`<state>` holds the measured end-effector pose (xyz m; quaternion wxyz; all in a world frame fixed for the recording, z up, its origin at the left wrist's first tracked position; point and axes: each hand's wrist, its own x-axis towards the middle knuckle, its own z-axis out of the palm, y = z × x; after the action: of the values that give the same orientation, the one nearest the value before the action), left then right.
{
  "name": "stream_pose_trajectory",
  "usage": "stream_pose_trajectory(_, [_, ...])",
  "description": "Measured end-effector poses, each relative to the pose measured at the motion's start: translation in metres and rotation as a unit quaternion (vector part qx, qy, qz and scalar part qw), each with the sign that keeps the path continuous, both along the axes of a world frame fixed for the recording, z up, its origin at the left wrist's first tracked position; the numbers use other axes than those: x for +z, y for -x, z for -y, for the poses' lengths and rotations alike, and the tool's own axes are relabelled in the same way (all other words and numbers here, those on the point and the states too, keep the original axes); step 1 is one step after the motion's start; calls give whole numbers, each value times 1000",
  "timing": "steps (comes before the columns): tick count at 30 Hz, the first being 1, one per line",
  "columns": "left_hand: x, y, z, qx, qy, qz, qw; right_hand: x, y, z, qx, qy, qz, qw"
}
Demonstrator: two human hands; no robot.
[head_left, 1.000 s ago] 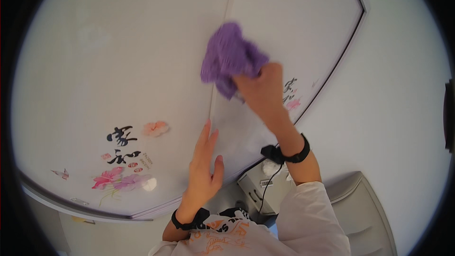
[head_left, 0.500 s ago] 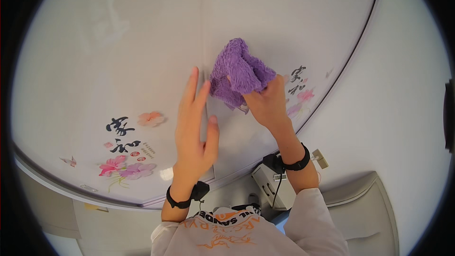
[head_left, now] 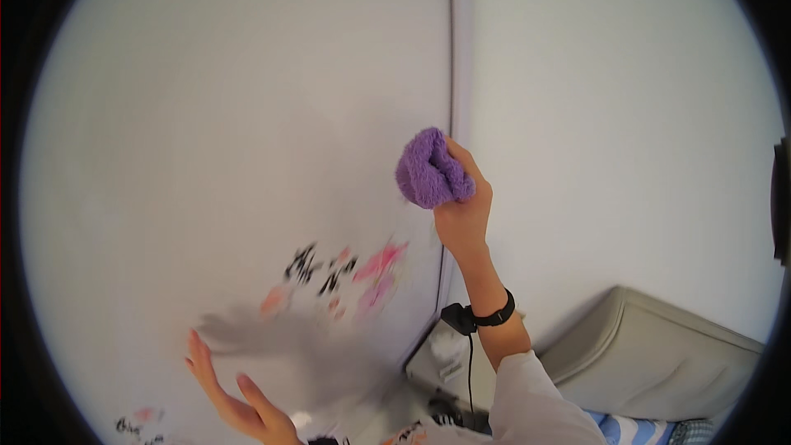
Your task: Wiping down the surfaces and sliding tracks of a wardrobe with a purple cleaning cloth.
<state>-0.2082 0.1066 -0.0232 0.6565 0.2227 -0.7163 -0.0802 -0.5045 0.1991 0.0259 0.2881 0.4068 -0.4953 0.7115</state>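
A fluffy purple cloth [head_left: 428,173] is bunched up in my right hand [head_left: 468,210], whose fingers are mostly hidden behind it. The cloth is at the right edge of a glossy white door panel [head_left: 247,115], close to the frame; whether it touches the surface I cannot tell. Low on the left, my left hand [head_left: 235,400] holds nothing, its fingers apart, and a shadow falls on the panel beside it. Pink flower decals [head_left: 381,264] and dark brush-style lettering [head_left: 313,268] decorate the panel below the cloth, looking blurred.
A pale frame strip [head_left: 461,49] borders the panel, with a white wall [head_left: 610,115] to its right. At the lower right stands a grey padded headboard [head_left: 659,354] above blue-and-white striped bedding [head_left: 630,428]. A small white cabinet [head_left: 428,367] stands between the headboard and the panel.
The view has swung toward the panel's right edge. My right hand has carried the cloth up to that edge, the cloth now more tightly bunched. My left hand has dropped lower left, away from the cloth.
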Motion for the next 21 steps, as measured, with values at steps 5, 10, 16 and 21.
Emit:
stream_pose_trajectory(5, [-25,86,-18,-286,-77,145,944,39,155,-32,-66,13,-67,995])
stream_pose_trajectory(10, [-16,165,-20,-314,-72,151,935,118,239,-31,-121,57,-205,970])
stream_pose_trajectory(16, [-2,227,-13,-335,-47,145,930,209,307,-13,-266,45,-255,929])
stream_pose_trajectory(21, [22,257,-19,-419,-147,125,887,300,324,9,-274,72,-292,913])
